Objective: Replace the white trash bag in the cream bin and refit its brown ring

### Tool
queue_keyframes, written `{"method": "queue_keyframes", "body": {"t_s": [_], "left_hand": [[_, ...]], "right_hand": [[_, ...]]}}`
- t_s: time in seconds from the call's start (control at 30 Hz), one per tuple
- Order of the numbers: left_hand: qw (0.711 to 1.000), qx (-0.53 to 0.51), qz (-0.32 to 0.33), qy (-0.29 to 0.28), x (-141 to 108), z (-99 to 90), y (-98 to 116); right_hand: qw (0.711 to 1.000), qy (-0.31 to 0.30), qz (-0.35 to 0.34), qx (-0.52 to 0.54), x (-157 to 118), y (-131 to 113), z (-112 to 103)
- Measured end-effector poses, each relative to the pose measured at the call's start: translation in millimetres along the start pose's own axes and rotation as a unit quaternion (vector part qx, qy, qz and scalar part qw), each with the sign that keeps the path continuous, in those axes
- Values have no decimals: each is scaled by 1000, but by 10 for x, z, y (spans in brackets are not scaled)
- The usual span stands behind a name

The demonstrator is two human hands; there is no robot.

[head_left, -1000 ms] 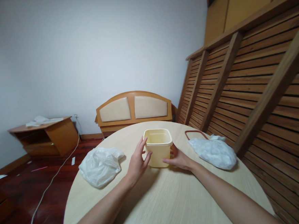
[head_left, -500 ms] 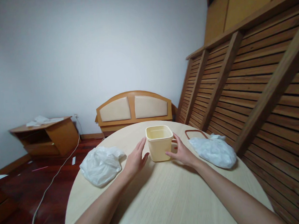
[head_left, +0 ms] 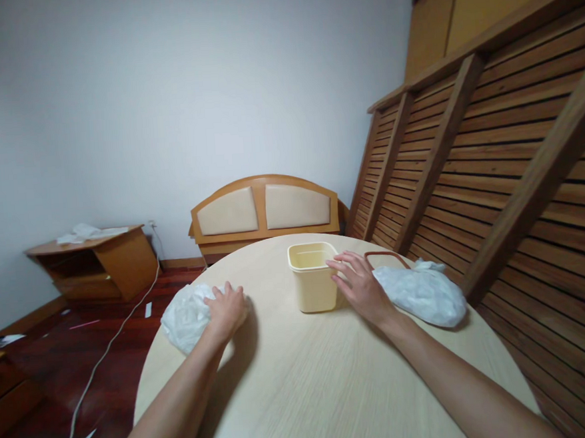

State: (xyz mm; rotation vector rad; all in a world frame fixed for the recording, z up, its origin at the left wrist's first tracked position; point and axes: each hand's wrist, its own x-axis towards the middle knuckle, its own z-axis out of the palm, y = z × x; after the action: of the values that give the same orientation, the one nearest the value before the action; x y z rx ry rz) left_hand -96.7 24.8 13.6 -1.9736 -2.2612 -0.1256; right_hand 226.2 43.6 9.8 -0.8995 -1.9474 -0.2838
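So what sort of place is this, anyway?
Probably a bedroom, perhaps used for storage: there's a padded headboard by the far wall, a low wooden cabinet at left, and a large slatted wooden panel standing along the right.

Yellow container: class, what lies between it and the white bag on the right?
In the head view, the right hand is between the yellow container and the white bag, with part of a brown loop showing beyond the hand.
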Motion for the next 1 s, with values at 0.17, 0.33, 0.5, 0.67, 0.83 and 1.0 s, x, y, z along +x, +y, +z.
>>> {"method": "queue_keyframes", "body": {"t_s": [0.17,0.33,0.5,0.67,0.83,1.0], "left_hand": [[999,-29,33,-5,74,110,-62],[993,-72,97,12,95,179,21],[973,-135,186,39,11,126,322],[937,-191,252,148,-74,-54,451],[963,-182,184,78,-57,-118,333],[956,-208,206,24,-25,-111,314]], "right_hand": [[1000,8,10,-13,-1,24,24],[999,20,22,-44,8,-4,53],[996,23,34,-80,-7,-17,127],[996,-4,29,-88,-19,-20,116],[998,4,11,-55,20,-126,-21],[998,-54,-34,-3,35,-311,-103]]}}
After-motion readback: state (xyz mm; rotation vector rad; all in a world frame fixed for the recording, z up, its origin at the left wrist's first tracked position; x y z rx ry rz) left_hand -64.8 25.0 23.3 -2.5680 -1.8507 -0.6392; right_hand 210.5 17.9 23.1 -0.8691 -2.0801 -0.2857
